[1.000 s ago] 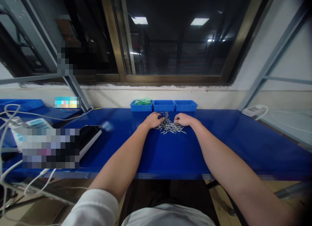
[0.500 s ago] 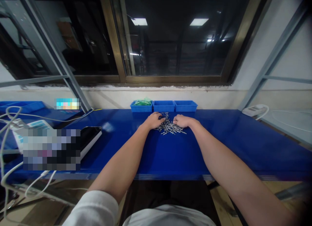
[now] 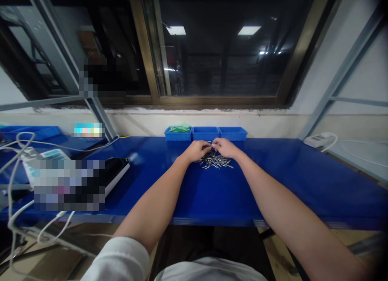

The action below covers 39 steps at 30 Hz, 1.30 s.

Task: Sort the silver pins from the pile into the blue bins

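Can see a big blue table [image 3: 212, 196] under the left hand [image 3: 196, 151] and right hand [image 3: 226, 148]. Past both, can spot three blue boxes [image 3: 206, 134] in a row. Under and just nearer than both, can see shiny metal sticks [image 3: 216, 162] in a messy pile. Curled narrow, with fingertips very close; can't tell if holding any.

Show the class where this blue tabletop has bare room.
Bare: the blue tabletop between the left forearm and right forearm; also from the right forearm to the white plastic box. Crowded: around the slim silvery metal pieces, beneath left hand and right hand.
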### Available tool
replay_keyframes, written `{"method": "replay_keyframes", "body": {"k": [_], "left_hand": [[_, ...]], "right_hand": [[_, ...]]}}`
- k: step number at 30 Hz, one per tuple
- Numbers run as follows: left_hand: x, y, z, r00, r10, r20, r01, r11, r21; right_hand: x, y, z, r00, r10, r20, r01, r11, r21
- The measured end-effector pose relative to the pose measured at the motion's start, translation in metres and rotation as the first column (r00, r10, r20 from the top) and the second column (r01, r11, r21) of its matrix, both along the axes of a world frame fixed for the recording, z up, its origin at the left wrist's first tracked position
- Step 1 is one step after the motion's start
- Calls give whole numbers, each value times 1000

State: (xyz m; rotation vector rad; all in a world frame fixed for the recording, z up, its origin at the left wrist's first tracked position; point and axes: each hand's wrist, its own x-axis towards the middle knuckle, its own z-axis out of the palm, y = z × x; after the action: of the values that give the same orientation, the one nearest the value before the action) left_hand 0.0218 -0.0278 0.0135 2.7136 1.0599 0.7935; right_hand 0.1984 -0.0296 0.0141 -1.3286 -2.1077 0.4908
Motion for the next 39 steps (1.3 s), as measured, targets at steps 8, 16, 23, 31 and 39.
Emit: {"method": "replay_keyframes", "body": {"k": [8,16,23,31,39], "left_hand": [[0,2,-1,996,29,88,-29,1000,0],[-9,15,-10,964,223,142,-225,974,-7],[-9,19,-16,963,262,57,-264,964,27],[-12,27,-22,955,296,8,-296,954,44],[-15,30,-23,932,359,-50,-359,933,4]], "right_hand": [[0,2,-1,892,45,-449,-72,996,-44],[-1,-33,29,941,-216,-260,320,817,480],[-7,-30,48,951,-275,-137,305,782,543],[-1,7,8,937,-266,227,245,962,117],[19,16,-4,926,-302,224,285,953,106]]}}
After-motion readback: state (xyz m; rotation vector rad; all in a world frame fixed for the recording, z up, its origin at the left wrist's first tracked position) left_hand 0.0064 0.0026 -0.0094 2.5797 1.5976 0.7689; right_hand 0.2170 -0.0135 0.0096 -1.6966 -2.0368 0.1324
